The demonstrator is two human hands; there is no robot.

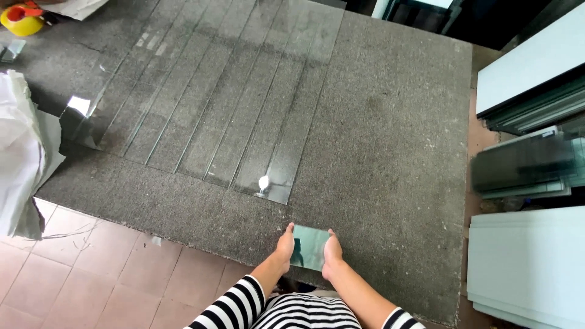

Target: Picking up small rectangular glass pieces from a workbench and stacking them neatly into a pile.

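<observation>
We hold small rectangular clear glass pane [309, 247] at lower centre of frame, over near edge of grey carpeted counter [390, 152]. Left hand [284, 247] and right hand [333, 250] each clasp one side edge, grip firm. Step in hand, we judge: carrying cut piece. Next move needs steady level hold, fingers off sharp edges. Long clear glass strips [207, 91] lie at upper left.

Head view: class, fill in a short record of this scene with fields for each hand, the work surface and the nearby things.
Left hand: grips the left edge of a small glass pane
Right hand: grips its right edge
Surface: grey carpeted table
On the table: long glass strips laid side by side
Far corner: yellow tape dispenser
Right of the table: stacked glass sheets
</observation>
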